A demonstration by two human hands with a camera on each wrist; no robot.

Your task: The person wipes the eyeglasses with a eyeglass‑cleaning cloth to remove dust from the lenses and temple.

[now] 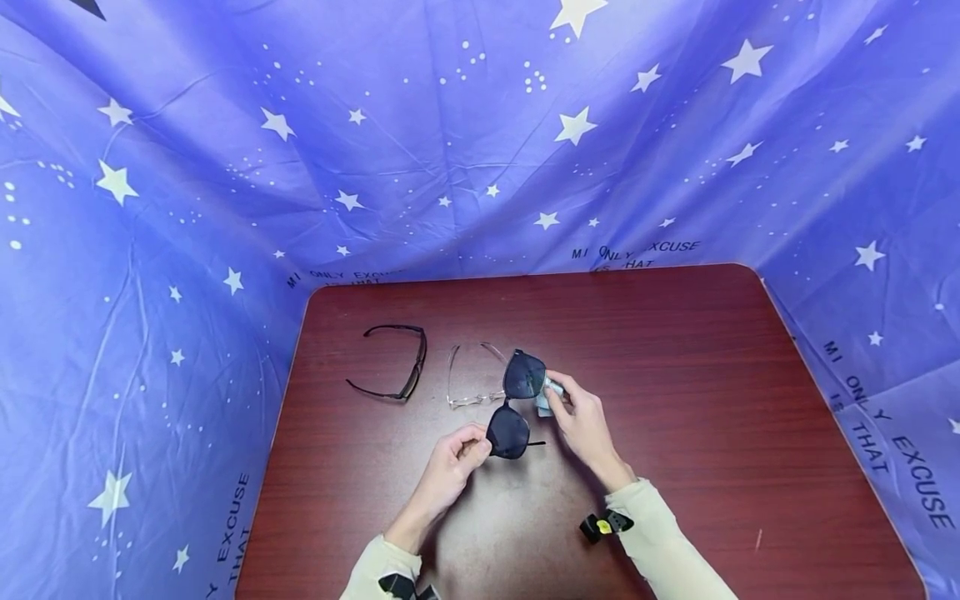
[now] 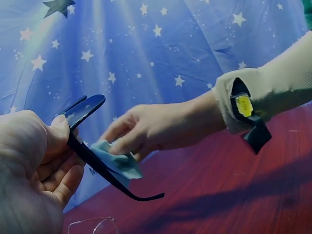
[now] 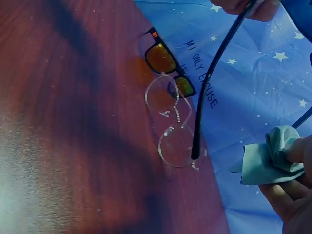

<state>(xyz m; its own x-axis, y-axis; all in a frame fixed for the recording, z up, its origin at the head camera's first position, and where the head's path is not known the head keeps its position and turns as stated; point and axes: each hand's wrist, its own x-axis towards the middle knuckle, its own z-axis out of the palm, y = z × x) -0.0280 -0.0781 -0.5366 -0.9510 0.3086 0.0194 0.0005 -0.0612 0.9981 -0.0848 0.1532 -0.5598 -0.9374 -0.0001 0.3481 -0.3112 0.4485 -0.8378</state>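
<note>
My left hand pinches dark sunglasses at one end of the frame, thumb on top. They are held up above the table, lenses tilted, and one temple arm stretches out toward the right in the left wrist view. At the far lens, my right hand holds a folded pale blue-green cloth between thumb and fingers. The cloth overlaps the sunglasses in the left wrist view, and part of it is hidden behind the temple arm.
Clear glasses with a thin frame lie on the dark red table just beyond the sunglasses. Further left are black-framed glasses with orange-tinted lenses, arms unfolded. A blue star-patterned curtain borders the table's back and sides.
</note>
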